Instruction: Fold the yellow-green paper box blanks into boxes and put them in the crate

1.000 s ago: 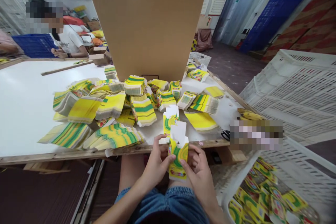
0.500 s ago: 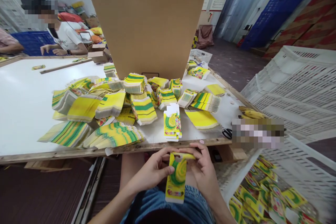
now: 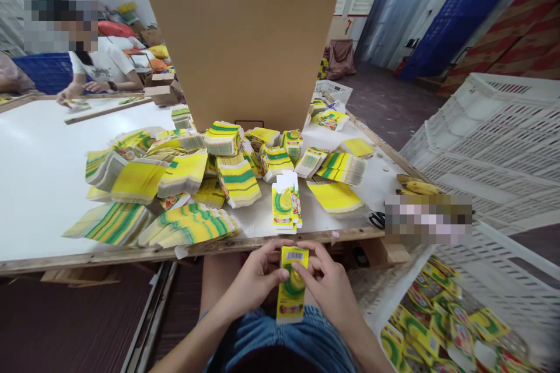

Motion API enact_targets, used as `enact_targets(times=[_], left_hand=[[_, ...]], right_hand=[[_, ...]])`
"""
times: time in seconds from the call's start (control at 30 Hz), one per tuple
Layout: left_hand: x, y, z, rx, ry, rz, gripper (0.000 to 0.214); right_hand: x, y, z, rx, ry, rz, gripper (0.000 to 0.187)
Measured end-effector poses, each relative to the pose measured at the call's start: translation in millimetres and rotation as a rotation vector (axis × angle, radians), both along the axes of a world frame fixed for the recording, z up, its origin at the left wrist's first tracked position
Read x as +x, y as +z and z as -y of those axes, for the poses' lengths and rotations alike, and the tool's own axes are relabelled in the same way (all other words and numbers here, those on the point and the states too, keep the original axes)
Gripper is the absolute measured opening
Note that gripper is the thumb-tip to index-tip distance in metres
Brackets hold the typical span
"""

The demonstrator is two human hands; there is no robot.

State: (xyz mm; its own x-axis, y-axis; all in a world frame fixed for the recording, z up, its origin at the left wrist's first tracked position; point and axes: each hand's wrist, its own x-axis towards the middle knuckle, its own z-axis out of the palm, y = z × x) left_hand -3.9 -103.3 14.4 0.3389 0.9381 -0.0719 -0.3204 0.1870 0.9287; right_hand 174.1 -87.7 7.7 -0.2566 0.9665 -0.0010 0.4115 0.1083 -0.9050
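Over my lap, in front of the table edge, I hold a small yellow and green carton (image 3: 292,288) upright between both hands. My left hand (image 3: 262,277) pinches its left side, with the thumb on the front face. From the right, my right hand (image 3: 326,280) grips the upper part, its thumb pressed on the front below a barcode flap that lies folded down at the top. Just beyond my hands, a few flattened cartons (image 3: 285,204) with white flaps lie on the table (image 3: 39,186).
Stacks of flat yellow-green cartons (image 3: 238,180) cover the table's middle before a tall brown board (image 3: 245,35). At right are scissors (image 3: 377,220), bananas (image 3: 417,185), and a white crate (image 3: 494,250) holding finished-looking cartons (image 3: 415,326). A co-worker (image 3: 105,64) sits at far left.
The carton's top flap has folded down over the front, showing a barcode. My right hand has moved in, thumb now on the front face. The co-worker's hand has reached a carton on the table.
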Motion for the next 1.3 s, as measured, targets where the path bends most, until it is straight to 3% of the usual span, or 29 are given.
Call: enact_targets(times=[0.27, 0.37, 0.47, 0.57, 0.7, 0.77, 0.83, 0.93, 1.0, 1.1, 1.2, 1.3], left_hand=[[18, -0.4, 2, 0.006, 0.035, -0.046, 0.047], [18, 1.2, -7, 0.219, 0.098, -0.356, 0.048], [7, -5.3, -31, 0.498, 0.263, -0.765, 0.058], [-4, -20.5, -58, 0.543, 0.311, -0.946, 0.057], [-8, -38.9, -82, 0.379, 0.575, -0.919, 0.049], [-10, -41.4, -89, 0.307, 0.623, -0.901, 0.035], [-13, -37.4, -92, 0.286, 0.617, -0.881, 0.016], [-10, -20.5, -82, 0.295, 0.636, -0.816, 0.018], [-2, -7.3, -65, 0.313, 0.608, -0.750, 0.021], [11, 6.1, -34, 0.294, 0.421, -0.534, 0.025], [12, 12.1, -15, 0.239, 0.219, -0.336, 0.025], [5, 17.6, -12, 0.160, -0.017, -0.066, 0.043]], right_hand=[[9, -4.7, 2, 0.089, -0.062, -0.144, 0.032], [48, 7.5, 3, 0.214, -0.190, 0.032, 0.031], [98, 20.2, 2, 0.526, -0.479, 0.467, 0.044], [117, 20.3, 2, 0.537, -0.460, 0.513, 0.046], [83, 3.5, 1, 0.273, -0.307, 0.235, 0.030], [58, -1.9, 0, 0.179, -0.274, 0.144, 0.029], [37, -2.0, 0, 0.126, -0.257, 0.064, 0.029], [14, 1.7, 0, 0.055, -0.327, -0.099, 0.032], [4, 1.8, 0, 0.001, -0.403, -0.258, 0.039], [-2, -2.4, -2, -0.081, -0.435, -0.452, 0.041], [-2, -5.6, -1, -0.164, -0.317, -0.528, 0.032], [-4, -4.3, 3, -0.242, -0.112, -0.601, 0.029]])
